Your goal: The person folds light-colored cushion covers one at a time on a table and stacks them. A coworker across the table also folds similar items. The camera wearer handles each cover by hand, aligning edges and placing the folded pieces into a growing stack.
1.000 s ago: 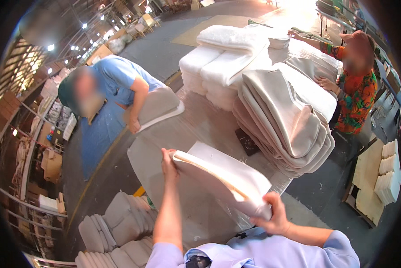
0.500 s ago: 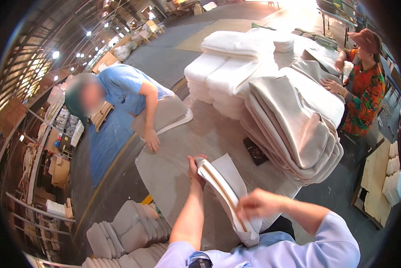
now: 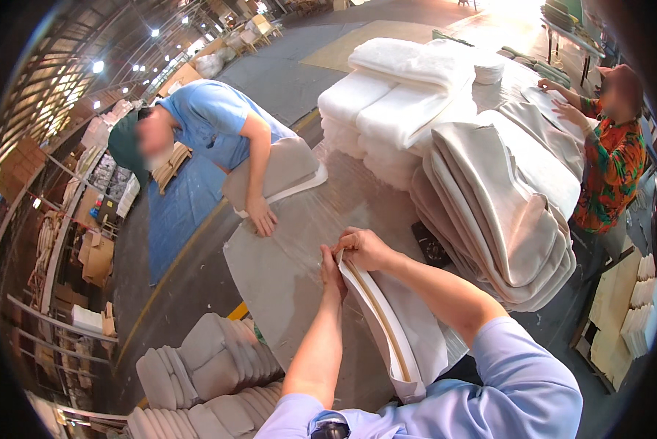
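A pale cushion (image 3: 423,329) stands on edge against my body at the near side of the table, a tan zipper (image 3: 378,311) running along its white-edged side. Around the far end of that side my left hand (image 3: 333,272) is closed, thumb up at the corner. Right beside it, my right hand (image 3: 366,249) pinches the zipper's far end with bent fingers. Whether a zipper pull is between those fingertips is hidden.
Stacked grey covers (image 3: 489,212) and white padding (image 3: 394,95) fill the table's right and far side. A co-worker in blue (image 3: 211,117) leans over a grey cushion at left; another (image 3: 614,161) stands far right. Grey cushions (image 3: 204,366) are piled at lower left.
My right hand has gone from the near part of the zipper up to its far end, meeting my left hand. The co-worker at far right has lifted their hands from the grey covers.
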`<state>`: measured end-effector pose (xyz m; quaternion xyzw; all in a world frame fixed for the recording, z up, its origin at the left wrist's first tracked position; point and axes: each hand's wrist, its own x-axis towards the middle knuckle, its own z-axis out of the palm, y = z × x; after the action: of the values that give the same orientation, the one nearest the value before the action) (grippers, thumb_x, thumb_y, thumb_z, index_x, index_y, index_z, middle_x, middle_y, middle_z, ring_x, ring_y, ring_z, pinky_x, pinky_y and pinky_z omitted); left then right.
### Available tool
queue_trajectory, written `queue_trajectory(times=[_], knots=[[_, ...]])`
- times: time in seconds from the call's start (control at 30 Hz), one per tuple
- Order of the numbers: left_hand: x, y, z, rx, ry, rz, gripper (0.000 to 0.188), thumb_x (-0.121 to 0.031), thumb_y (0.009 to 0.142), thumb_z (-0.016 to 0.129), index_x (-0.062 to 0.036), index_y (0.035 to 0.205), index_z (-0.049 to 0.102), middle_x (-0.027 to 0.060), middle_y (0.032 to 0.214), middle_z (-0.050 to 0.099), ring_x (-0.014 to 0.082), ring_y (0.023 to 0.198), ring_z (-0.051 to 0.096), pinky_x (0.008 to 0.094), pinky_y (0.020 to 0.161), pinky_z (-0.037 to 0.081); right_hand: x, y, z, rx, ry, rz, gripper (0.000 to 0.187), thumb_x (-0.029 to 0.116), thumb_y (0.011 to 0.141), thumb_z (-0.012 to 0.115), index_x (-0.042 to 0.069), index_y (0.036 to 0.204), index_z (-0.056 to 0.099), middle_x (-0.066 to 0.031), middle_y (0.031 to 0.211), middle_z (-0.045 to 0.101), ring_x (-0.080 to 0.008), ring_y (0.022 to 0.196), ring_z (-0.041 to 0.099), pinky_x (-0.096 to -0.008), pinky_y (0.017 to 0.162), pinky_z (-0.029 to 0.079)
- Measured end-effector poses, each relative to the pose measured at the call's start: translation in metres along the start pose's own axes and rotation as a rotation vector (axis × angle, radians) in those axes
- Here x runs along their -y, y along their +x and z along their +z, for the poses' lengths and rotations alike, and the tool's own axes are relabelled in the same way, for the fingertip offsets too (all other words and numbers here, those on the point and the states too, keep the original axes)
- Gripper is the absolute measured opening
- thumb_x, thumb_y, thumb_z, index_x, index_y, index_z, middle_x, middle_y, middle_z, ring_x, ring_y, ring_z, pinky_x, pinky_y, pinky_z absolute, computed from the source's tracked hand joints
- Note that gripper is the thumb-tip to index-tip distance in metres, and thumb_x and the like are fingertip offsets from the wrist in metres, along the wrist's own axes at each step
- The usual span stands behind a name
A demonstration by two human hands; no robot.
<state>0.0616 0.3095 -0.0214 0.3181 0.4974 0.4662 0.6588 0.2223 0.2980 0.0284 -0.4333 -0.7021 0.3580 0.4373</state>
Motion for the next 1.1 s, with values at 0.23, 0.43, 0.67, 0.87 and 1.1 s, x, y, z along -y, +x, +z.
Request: queue_trajectory(times=[0.23,0.43,0.67,0.87,1.1], knots=[[-0.002,0.0,-0.026,-0.034,0.0,-0.035,0.078,-0.074,0.107,0.039,-0.0081,0.139,0.065,0.0112,0.126,0.07,0.0273,0.115,0.068,0.0439,0.098,0.057,-0.005,0.004,0.007,0.146,0.467,0.108,0.021,0.014,0.098,0.071,0.005,0.115,0.079,-0.0099,0.122,0.072,-0.0272,0.108,0.069,-0.0406,0.093,0.056],[-0.011,0.006,0.005,0.156,-0.068,-0.13,0.087,-0.076,0.107,0.03,-0.0042,0.144,0.061,0.0157,0.13,0.071,0.0289,0.118,0.068,0.0445,0.103,0.056,-0.012,0.004,-0.004,0.123,0.178,0.007,0.021,0.018,0.101,0.071,0.003,0.114,0.078,-0.0107,0.116,0.076,-0.0254,0.105,0.071,-0.0401,0.094,0.055],[-0.098,0.024,0.027,0.526,0.422,-0.085,0.105,-0.083,0.103,0.011,-0.0031,0.152,0.056,0.0231,0.135,0.069,0.031,0.129,0.063,0.0422,0.113,0.05,-0.011,-0.017,0.04,-0.102,0.401,0.091,0.017,0.02,0.102,0.071,0.004,0.107,0.075,-0.007,0.098,0.076,-0.0187,0.092,0.067,-0.0367,0.086,0.053],[-0.088,0.01,0.034,0.571,0.646,-0.136,0.098,-0.084,0.103,0.014,-0.0138,0.16,0.052,0.0252,0.141,0.065,0.0322,0.133,0.059,0.0447,0.114,0.048,0.0,-0.039,0.044,-0.12,0.417,0.174,0.017,0.02,0.103,0.07,0.004,0.104,0.075,-0.0073,0.095,0.076,-0.0176,0.09,0.067,-0.0365,0.083,0.053],[-0.039,0.003,-0.003,0.323,0.209,-0.019,0.07,-0.061,0.11,0.047,-0.008,0.154,0.052,0.0176,0.139,0.063,0.0269,0.124,0.063,0.0422,0.111,0.049,-0.012,-0.035,0.039,-0.062,0.635,0.057,0.024,0.025,0.106,0.069,0.003,0.108,0.077,-0.0064,0.097,0.077,-0.0183,0.092,0.067,-0.0372,0.087,0.054]])
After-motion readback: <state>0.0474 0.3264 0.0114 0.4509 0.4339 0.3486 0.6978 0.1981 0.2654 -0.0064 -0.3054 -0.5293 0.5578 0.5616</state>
